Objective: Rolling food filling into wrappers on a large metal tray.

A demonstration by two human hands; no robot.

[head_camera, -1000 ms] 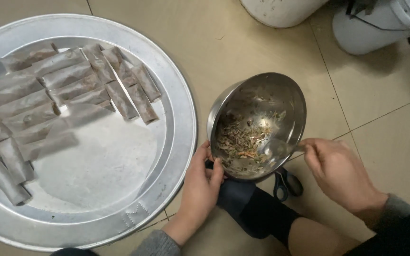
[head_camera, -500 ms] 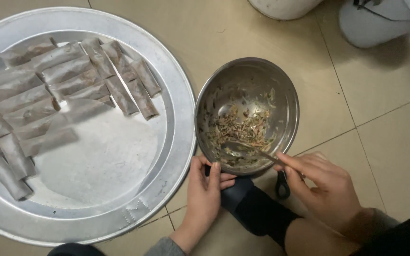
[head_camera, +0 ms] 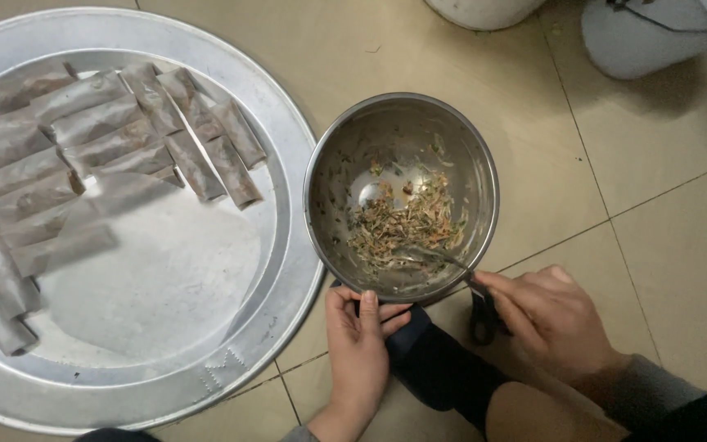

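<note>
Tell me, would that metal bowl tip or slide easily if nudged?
Probably. The metal bowl looks thin, round-bottomed and nearly empty, holding only a few filling scraps, so likely light and rocky. The left hand grips its rim, seemingly steadying it on the smooth tiled floor.

The bowl (head_camera: 452,139) is gleaming silver-grey, with a filling (head_camera: 407,223) inside showing tan, orange and green flecks. At nine o'clock the round tray (head_camera: 288,155) is shining dull silver, and its rolls (head_camera: 83,155) are looking pale translucent grey over reddish brown. The floor tiles (head_camera: 664,221) are showing beige with darker lines. At five o'clock a sleeve (head_camera: 644,389) is showing grey.
</note>
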